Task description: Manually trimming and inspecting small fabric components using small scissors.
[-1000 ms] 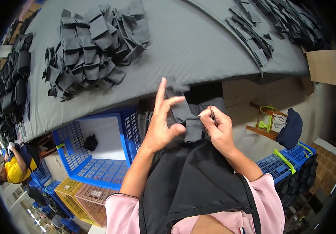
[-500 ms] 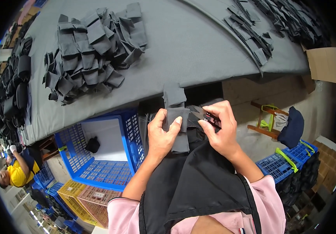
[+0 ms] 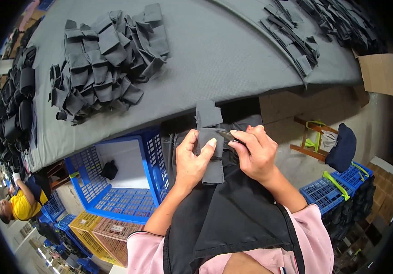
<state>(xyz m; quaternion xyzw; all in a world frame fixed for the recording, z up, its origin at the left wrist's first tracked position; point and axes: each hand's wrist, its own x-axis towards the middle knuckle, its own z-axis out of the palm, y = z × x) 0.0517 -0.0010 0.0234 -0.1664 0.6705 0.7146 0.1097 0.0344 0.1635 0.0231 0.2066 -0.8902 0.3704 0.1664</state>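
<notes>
Between the thumb and fingers of my left hand (image 3: 192, 160) is a strip of dark grey fabric pieces (image 3: 213, 171), hanging in front of the table edge over my black apron (image 3: 246, 214). My right hand (image 3: 258, 153) is closed round a pair of small black thread snips (image 3: 226, 135). Their pointed metal blades touch or lie right beside the strip's right edge; I cannot tell which. My right fingers hide most of the handles. On the table (image 3: 214, 50), a heap of similar grey fabric pieces (image 3: 100, 59) lies beyond my left hand.
A large blue plastic crate (image 3: 82, 182) with a small black item in it stands at left, near yellow and brown crates. More fabric strips (image 3: 292, 41) lie at the far right of the table. A wooden stool (image 3: 312, 137) is at right. A person in yellow (image 3: 23, 203) is far left.
The snips have come left to the strip's edge, and their blades have drawn together. My right fingers have closed further. The strip and my left hand have shifted slightly right.
</notes>
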